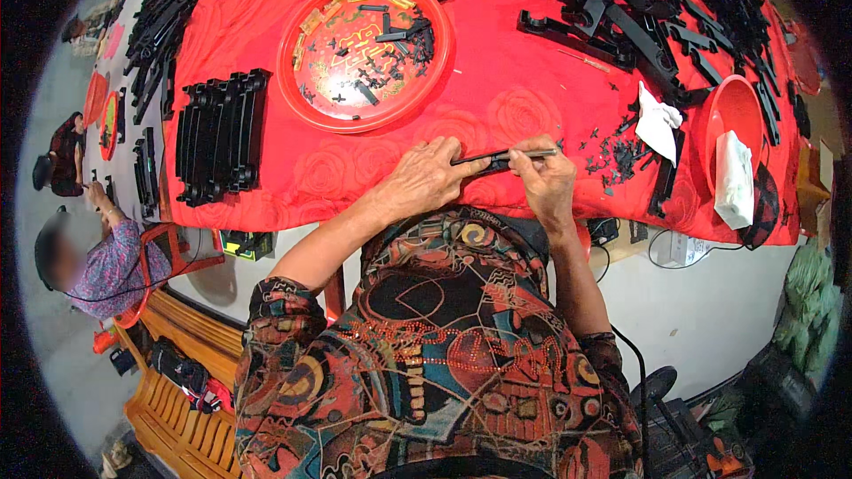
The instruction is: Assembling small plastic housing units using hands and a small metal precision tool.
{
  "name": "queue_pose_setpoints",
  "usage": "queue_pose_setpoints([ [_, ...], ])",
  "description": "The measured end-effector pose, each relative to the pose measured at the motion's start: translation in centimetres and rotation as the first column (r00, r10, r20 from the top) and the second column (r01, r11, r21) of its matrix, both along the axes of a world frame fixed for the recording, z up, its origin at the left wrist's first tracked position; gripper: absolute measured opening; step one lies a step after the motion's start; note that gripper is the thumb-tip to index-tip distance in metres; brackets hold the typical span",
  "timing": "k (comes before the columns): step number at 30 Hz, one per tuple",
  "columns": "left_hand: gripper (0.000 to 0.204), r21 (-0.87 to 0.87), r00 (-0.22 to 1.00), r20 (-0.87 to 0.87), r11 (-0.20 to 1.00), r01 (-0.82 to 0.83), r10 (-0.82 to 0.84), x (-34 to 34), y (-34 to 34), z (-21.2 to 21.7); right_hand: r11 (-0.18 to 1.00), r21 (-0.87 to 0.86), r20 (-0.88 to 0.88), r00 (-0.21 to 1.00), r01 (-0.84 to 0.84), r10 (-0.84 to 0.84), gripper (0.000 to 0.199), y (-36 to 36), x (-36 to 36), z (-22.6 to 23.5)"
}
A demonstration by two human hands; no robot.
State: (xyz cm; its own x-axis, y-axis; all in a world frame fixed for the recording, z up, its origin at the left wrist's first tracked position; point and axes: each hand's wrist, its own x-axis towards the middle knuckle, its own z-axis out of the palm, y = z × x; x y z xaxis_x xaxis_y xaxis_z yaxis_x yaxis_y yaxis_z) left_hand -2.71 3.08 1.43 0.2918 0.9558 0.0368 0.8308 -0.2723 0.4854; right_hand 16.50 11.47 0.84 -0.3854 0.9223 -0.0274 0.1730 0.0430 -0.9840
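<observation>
My left hand (428, 179) is closed on one end of a narrow black plastic bar (484, 165), just above the near edge of the red cloth. In my right hand (545, 184), pinched between thumb and fingers, is a slim grey metal tool (540, 153); its exact kind is too small to make out. The tool's tip meets the bar, or lies right beside it. Beyond my hands stands a round red tray (293, 93) with small black plastic bits and yellowish strips. Small black cross-shaped pieces (612, 160) lie scattered right of my right hand.
A row of black bars (220, 137) lies at left, and a big heap of black parts (612, 9) at far right. A white tissue (658, 122), a red bowl (738, 102) and a tissue pack (735, 182) sit at right. Another person (111, 257) works at left beside a wooden bench (182, 372).
</observation>
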Motion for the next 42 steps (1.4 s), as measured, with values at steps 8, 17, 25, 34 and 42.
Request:
queue_pose_setpoints([
  [8, 0.045, -0.024, 1.0, 0.015, 1.0, 0.01, -0.009, 0.2, 0.4, 0.3, 0.996, 0.088, 0.057, 0.998, 0.02, -0.025, 0.004, -0.4, -0.2, -0.1],
  [17, 0.045, -0.03, 0.999, 0.026, 0.999, 0.023, -0.022, 0.3, 0.5, 0.4, 0.982, 0.187, 0.07, 0.997, 0.001, -0.014, 0.006, -0.5, -0.6, 0.3],
  [25, 0.039, 0.079, 1.0, 0.006, 0.997, 0.0, -0.001, 0.1, -0.1, -0.4, 0.976, 0.218, 0.1, 0.995, -0.006, -0.016, 0.006, -0.6, -0.7, -0.6],
  [34, 0.023, 0.344, 0.991, -0.033, 0.933, -0.11, 0.129, -0.6, -1.3, 0.0, 0.987, -0.149, -0.285, 0.952, 0.065, -0.106, 0.007, 0.4, 1.7, 1.6],
  [42, 0.019, 0.387, 0.974, -0.085, 0.894, 0.226, -0.209, -2.6, 3.7, 0.6, 0.94, -0.067, -0.4, 0.854, 0.334, -0.332, 0.006, 2.2, 4.3, 4.8],
])
